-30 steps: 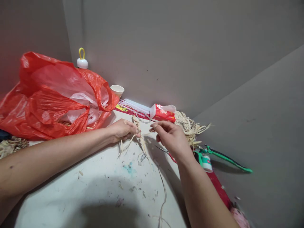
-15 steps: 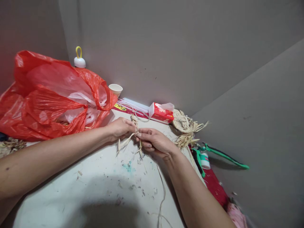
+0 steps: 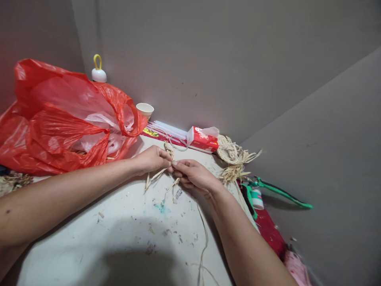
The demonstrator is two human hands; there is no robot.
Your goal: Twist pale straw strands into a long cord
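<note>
A pale straw braid (image 3: 169, 149) rises between my two hands, its loose strands (image 3: 154, 177) hanging below over the white tabletop (image 3: 127, 210). My left hand (image 3: 154, 159) pinches the braid with thumb and fingertips from the left. From the right, my right hand (image 3: 192, 174) meets it, thumb and forefinger pressed together on the same straw. The fingertips of both hands touch or nearly touch, and they hide the spot where the strands cross.
A red plastic bag (image 3: 59, 127) fills the left. Behind my hands stand a paper cup (image 3: 145, 109) and a red tissue pack (image 3: 204, 139). To the right lie a coiled straw braid (image 3: 228, 151), green-handled pliers (image 3: 282, 192) and a small white bottle (image 3: 257, 198). A thin cord (image 3: 205, 238) trails in front.
My right thumb has moved up against the left fingertips, and the right fingers have curled in more. The hanging strand ends have shifted slightly. The view has tilted a little.
</note>
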